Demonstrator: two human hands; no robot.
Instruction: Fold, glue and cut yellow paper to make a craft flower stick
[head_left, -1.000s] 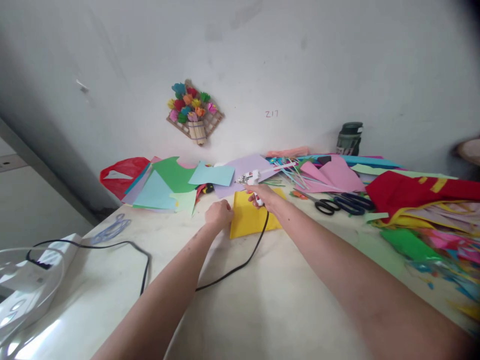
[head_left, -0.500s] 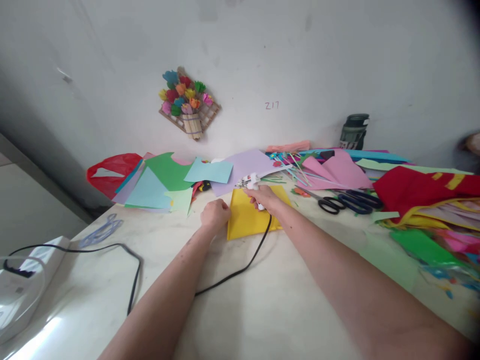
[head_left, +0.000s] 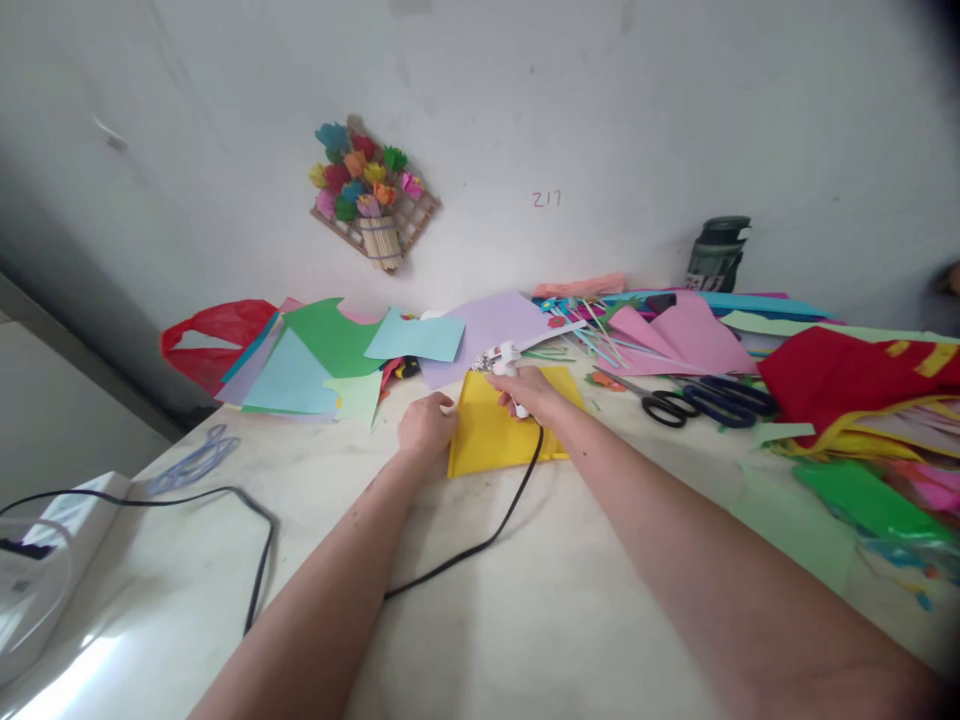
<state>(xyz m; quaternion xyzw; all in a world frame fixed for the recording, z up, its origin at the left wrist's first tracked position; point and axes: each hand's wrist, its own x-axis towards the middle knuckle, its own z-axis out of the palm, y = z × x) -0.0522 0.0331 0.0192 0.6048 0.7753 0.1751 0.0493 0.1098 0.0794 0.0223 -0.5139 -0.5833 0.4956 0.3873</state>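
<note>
Running nearest across the table (head_left: 465, 650), the black cord (head_left: 482, 546) is slipping under the left forearm (head_left: 352, 530) and reaching up to the right hand (head_left: 529, 390). Just beyond, the yellow piece (head_left: 487, 440) is lying well in from the table's left edge. The left hand (head_left: 426, 425) is sitting right by its left side, fingers curling; whether that grip is pinching anything, I cannot tell. Over the yellow piece, the right hand's grip is clenching the handle of the white glue gun (head_left: 508, 360). And this relation seems to be counting most: the gun's long axis is running roughly left to right, its tip pointing left near the yellow piece's far-left corner, the glue stick (head_left: 559, 333) jutting out right. Both hands are lying near that corner, on its near side; contact with the tip, I cannot tell. Toward the table's far edge, the purple sheet (head_left: 495, 320) is spreading out behind the gun.
</note>
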